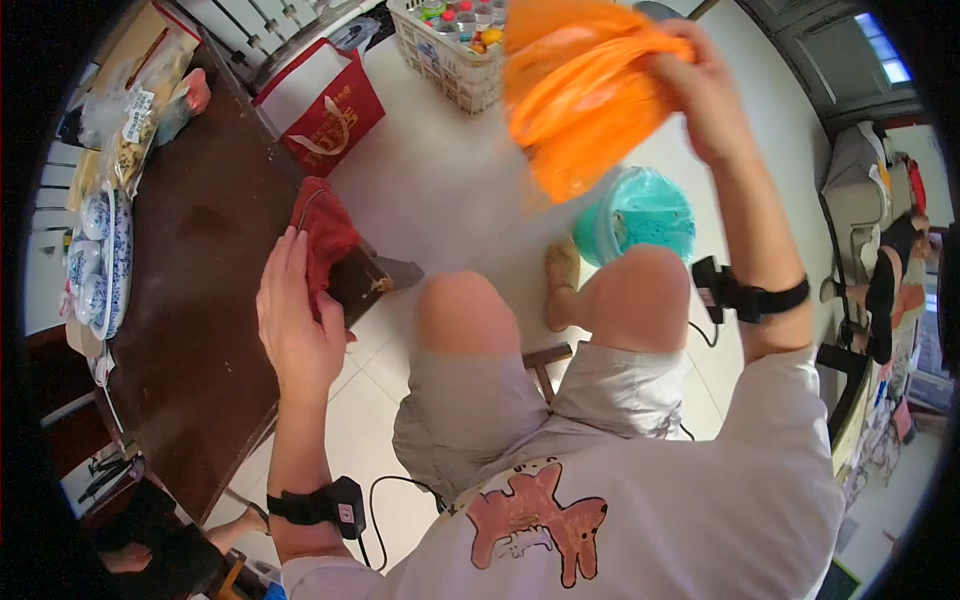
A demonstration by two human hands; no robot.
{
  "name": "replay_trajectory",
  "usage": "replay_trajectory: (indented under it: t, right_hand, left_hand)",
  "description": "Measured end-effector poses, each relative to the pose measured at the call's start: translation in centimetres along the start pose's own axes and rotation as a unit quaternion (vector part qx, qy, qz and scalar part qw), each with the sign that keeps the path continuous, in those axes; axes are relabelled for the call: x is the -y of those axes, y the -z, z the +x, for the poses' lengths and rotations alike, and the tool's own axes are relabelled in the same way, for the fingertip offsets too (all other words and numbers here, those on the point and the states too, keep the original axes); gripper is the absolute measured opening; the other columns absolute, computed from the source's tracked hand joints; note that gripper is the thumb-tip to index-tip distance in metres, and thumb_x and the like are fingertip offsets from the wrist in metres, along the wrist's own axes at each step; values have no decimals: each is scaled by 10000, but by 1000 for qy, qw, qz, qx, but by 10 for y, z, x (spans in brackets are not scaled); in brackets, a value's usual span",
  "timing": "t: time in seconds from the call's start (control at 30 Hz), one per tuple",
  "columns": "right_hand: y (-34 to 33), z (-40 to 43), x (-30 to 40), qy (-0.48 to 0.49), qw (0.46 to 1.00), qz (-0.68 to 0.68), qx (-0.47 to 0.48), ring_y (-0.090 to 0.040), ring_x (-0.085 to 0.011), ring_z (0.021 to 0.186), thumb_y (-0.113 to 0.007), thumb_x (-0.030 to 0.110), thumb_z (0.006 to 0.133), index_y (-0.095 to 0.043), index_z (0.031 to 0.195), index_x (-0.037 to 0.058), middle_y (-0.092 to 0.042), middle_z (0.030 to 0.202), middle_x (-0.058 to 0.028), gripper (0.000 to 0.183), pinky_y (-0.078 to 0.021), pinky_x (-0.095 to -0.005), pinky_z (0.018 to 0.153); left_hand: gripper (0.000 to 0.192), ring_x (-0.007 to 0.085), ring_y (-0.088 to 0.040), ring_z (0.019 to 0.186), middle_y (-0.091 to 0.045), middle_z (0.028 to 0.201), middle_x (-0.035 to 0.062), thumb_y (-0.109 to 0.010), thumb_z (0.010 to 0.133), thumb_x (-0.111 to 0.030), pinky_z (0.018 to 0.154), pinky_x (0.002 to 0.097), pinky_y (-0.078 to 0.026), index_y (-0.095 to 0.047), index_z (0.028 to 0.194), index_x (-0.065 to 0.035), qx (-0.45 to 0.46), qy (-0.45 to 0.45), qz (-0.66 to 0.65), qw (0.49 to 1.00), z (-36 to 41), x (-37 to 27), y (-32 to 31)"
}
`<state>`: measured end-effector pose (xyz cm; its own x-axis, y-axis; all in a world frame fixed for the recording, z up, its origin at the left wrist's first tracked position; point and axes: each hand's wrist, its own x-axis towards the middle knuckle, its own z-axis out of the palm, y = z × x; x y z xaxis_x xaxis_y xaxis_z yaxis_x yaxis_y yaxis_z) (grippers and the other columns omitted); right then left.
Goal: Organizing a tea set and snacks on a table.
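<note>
High on the right, my right hand (701, 97) grips an orange plastic bag (589, 97) that hangs in front of me, blurred by motion. My left hand (304, 322) is at the edge of the dark brown table (202, 300). A folded red cloth (324, 232) lies there between its fingers and thumb, over the table's corner. Below the bag, a turquoise bin (649, 214) with a plastic liner stands on the floor beside my foot (561, 277).
A red paper gift bag (322, 112) stands past the table, near a white plastic basket (450, 71) of bottles. A blue-and-white tea set (97, 262) and food packets (131, 127) sit along the table's far left side. Other people's legs (240, 529) show at the lower left and right edge.
</note>
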<state>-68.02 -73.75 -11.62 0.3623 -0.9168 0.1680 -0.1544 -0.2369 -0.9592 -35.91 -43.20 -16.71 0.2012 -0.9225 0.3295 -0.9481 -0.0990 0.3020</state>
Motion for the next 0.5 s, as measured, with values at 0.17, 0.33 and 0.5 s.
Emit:
replay_trajectory:
  t: [0.17, 0.33, 0.5]
  right_hand:
    - [92, -49, 66, 60, 994, 17, -86, -607, -158, 1054, -643, 130, 904, -564, 1252, 47, -611, 1152, -77, 367, -502, -280, 921]
    - [171, -106, 84, 67, 982, -30, -175, -614, -159, 1038, -617, 88, 905, -569, 1228, 24, -622, 1126, -76, 333, -492, -275, 913]
    - [205, -168, 52, 20, 959, -51, -279, -589, -145, 1033, -597, 37, 874, -572, 1171, 44, -597, 1131, -54, 298, -468, -265, 924]
  left_hand:
    - [609, 373, -480, 1303, -499, 1425, 182, -538, 780, -6, 1086, 447, -360, -486, 1387, -16, -15, 1, 7, 1000, -6, 4, 2]
    - [618, 363, -478, 1310, -490, 1435, 176, -528, 786, 3, 1097, 446, -356, -478, 1400, -37, -20, 10, -6, 1000, -2, -1, 1]
    - [626, 355, -470, 1320, -477, 1448, 169, -517, 794, 12, 1109, 448, -351, -462, 1415, -47, -23, 9, -5, 1000, -6, -3, 1]
